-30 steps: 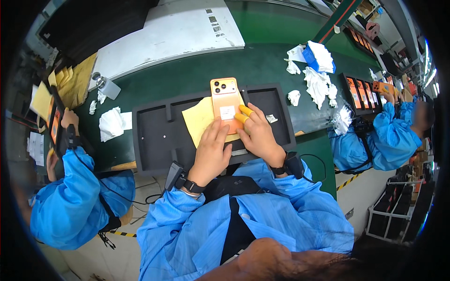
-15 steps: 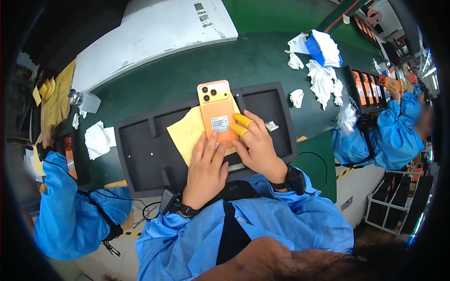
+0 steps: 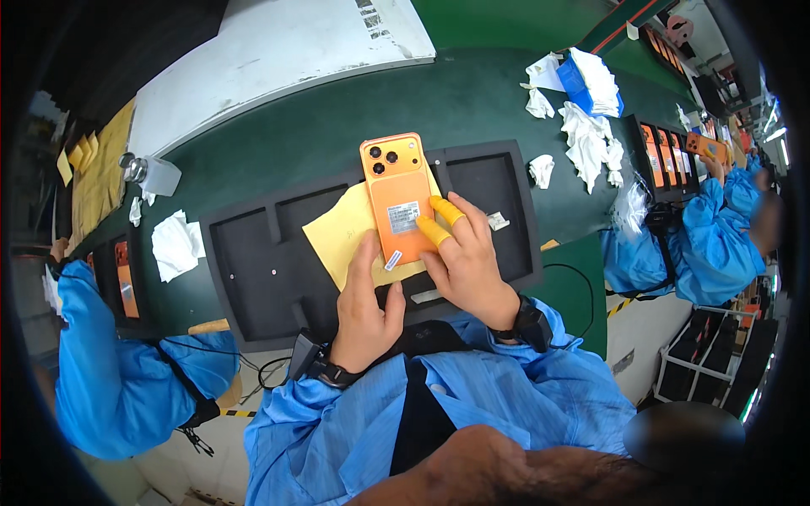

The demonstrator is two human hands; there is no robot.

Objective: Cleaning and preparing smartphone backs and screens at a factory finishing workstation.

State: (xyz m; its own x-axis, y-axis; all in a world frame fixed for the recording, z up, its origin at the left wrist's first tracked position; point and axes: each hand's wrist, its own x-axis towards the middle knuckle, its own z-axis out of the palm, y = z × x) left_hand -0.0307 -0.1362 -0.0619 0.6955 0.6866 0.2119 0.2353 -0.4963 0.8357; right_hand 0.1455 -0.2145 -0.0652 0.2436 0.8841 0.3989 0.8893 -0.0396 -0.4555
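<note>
An orange smartphone (image 3: 396,187) lies back up, its camera lenses at the far end. It bears a white printed label (image 3: 402,218) and a small white-and-blue tab (image 3: 393,260) at its lower left. Beneath it is a yellow paper sheet (image 3: 331,239) across a black tray (image 3: 261,291). My left hand (image 3: 364,316) is open beside the phone's lower left edge, index finger up and thumb apart. My right hand (image 3: 471,268) lies along the right edge, fingers stretched; two fingertips in yellow finger cots touch the phone near the label.
Crumpled white wipes (image 3: 175,246) and a pump bottle (image 3: 153,177) stand left. At the right are a blue box of wipes (image 3: 588,83), loose wipes (image 3: 585,143) and a scrap (image 3: 498,221) on the tray. Co-workers in blue sleeves (image 3: 713,249) sit either side, near phone trays (image 3: 665,160).
My left hand has drawn back from the phone's lower part and opened wider, uncovering the small tab. My right hand stays at the right edge. The whole view has shifted slightly.
</note>
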